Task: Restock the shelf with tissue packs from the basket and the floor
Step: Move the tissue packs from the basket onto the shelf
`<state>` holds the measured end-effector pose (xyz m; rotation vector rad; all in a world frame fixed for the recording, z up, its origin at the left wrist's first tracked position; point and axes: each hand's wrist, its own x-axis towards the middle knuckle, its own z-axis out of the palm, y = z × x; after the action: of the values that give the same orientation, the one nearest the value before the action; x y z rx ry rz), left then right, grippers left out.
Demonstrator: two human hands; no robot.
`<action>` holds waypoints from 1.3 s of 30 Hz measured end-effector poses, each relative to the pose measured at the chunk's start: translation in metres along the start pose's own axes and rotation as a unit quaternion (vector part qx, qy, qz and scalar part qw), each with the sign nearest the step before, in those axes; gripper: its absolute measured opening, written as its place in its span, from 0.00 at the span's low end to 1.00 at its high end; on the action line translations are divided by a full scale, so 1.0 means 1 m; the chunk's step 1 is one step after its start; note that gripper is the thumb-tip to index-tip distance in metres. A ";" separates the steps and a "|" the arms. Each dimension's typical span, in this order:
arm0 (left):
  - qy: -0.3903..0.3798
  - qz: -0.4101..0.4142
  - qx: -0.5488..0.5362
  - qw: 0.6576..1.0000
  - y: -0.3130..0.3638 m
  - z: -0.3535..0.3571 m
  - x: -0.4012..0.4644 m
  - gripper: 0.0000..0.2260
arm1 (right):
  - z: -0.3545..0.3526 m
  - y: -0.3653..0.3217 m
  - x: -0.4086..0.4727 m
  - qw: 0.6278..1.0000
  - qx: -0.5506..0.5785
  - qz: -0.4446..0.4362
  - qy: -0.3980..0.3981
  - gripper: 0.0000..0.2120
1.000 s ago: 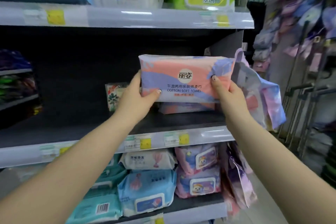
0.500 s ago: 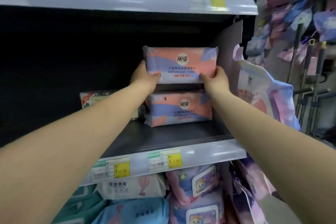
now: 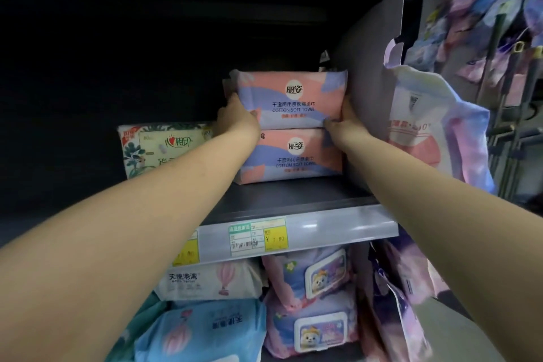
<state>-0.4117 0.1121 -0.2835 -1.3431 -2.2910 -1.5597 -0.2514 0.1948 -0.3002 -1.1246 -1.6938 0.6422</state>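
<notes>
At the far right end of the dark shelf (image 3: 293, 197), against the side panel, a pink and purple cotton towel pack (image 3: 291, 97) sits stacked right on top of an identical second pack (image 3: 293, 156). Both hands are grasping the top one: left hand (image 3: 238, 120) on its left edge, right hand (image 3: 342, 123) on its lower right corner. Just left of the stack there's a leafy green tissue pack (image 3: 158, 147). A price tag (image 3: 258, 236) is on the shelf's front rail.

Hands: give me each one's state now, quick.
Left hand: holds the top pack at its left end.
Right hand: holds its right end.
</notes>
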 end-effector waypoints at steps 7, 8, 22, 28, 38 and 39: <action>-0.012 -0.061 -0.019 0.998 0.009 -0.001 -0.004 0.19 | -0.005 0.007 -0.007 0.998 0.004 -0.040 -0.058 0.31; -0.009 -0.063 -0.021 0.998 0.008 -0.001 -0.004 0.19 | -0.005 0.008 -0.007 0.997 0.000 -0.036 -0.074 0.33; -0.089 0.288 0.121 0.946 -0.047 -0.036 -0.168 0.28 | 0.002 0.005 -0.140 0.963 -0.059 -0.262 0.016 0.31; -0.180 0.360 0.182 0.897 -0.140 -0.058 -0.255 0.27 | 0.024 0.078 -0.248 0.946 -0.096 -0.311 -0.014 0.28; -0.488 -0.127 0.166 0.848 -0.287 -0.021 -0.413 0.30 | 0.050 0.238 -0.442 0.897 -0.201 0.072 -0.387 0.28; -0.520 -0.190 0.161 0.817 -0.295 -0.015 -0.429 0.30 | 0.051 0.249 -0.457 0.872 -0.213 0.121 -0.423 0.29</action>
<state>-0.3530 -0.1958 -0.6997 -2.0197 -3.3640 -0.3118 -0.1532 -0.1030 -0.7192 -1.5039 -2.5536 1.0568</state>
